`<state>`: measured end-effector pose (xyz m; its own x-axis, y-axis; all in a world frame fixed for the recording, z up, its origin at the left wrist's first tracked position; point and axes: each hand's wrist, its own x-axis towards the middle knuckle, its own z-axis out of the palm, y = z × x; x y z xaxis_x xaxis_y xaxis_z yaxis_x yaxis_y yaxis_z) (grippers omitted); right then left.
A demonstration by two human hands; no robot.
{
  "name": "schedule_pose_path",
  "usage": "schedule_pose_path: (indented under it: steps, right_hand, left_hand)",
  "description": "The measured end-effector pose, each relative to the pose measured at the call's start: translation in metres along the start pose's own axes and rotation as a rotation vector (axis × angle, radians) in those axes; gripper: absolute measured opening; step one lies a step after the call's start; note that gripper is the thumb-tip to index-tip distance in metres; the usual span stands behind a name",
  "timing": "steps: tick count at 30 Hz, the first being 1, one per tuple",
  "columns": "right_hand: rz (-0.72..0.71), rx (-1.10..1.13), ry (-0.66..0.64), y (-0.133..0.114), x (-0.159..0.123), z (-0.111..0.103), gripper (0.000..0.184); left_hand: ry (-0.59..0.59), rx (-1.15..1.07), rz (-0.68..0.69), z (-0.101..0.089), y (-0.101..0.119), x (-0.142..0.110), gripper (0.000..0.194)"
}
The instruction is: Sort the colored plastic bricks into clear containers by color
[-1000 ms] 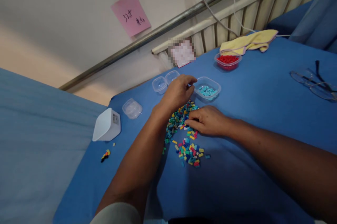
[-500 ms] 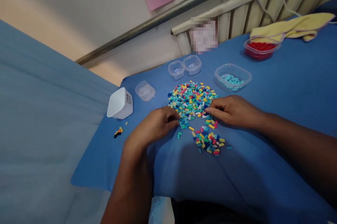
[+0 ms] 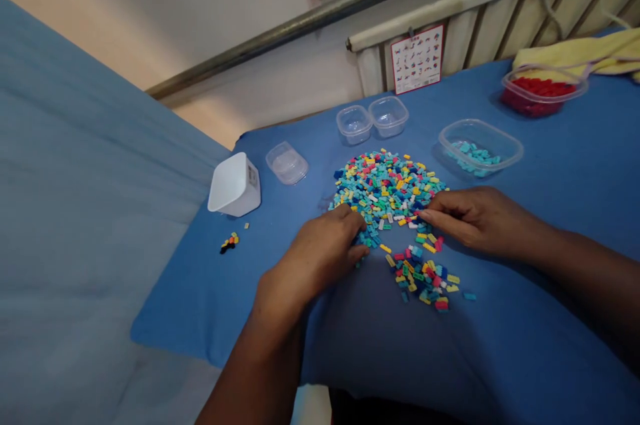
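A big pile of small coloured bricks [image 3: 387, 185] lies on the blue cloth [image 3: 500, 318], with a smaller cluster of bricks [image 3: 425, 278] just in front of it. My left hand [image 3: 315, 255] rests at the pile's near left edge, fingers curled and pinched over some bricks. My right hand [image 3: 473, 218] lies at the pile's right edge, its fingers stretched toward the bricks and touching them. A clear tub with light blue bricks [image 3: 480, 148] stands behind my right hand. A clear tub of red bricks [image 3: 543, 92] stands further back on the right.
Two small empty clear tubs [image 3: 373, 120] stand behind the pile. A clear lid [image 3: 287, 162] and a white box [image 3: 235, 185] lie at the left, with a few stray bricks [image 3: 230, 242] near the cloth's edge. A yellow towel [image 3: 590, 52], a printed card [image 3: 417, 58] and a radiator are at the back.
My left hand came back from the light blue tub to the pile's near left edge. The right hand stayed at the pile's right side. The view shifted, so everything sits further right.
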<state>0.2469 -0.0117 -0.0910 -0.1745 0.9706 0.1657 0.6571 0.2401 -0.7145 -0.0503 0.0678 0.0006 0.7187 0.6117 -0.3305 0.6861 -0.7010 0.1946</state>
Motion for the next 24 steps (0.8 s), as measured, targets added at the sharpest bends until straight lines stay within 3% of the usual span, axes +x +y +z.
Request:
schedule_pose_path:
  steps: [9,20,24]
  right_hand:
    - [0.002,-0.012,-0.013,-0.0002,-0.0022,-0.0018,0.053]
    - [-0.002,-0.02,-0.008,0.0012,-0.0025,-0.001,0.05]
    - [-0.017,-0.02,0.004,0.0009,-0.0017,0.0006,0.051]
  left_hand:
    - [0.011,-0.057,0.045,0.0049,0.007,0.0015,0.027]
    - [-0.039,-0.123,0.095,0.0027,-0.0012,-0.0016,0.012]
    - [-0.047,-0.11,0.111,0.0038,0.0,-0.0006,0.015]
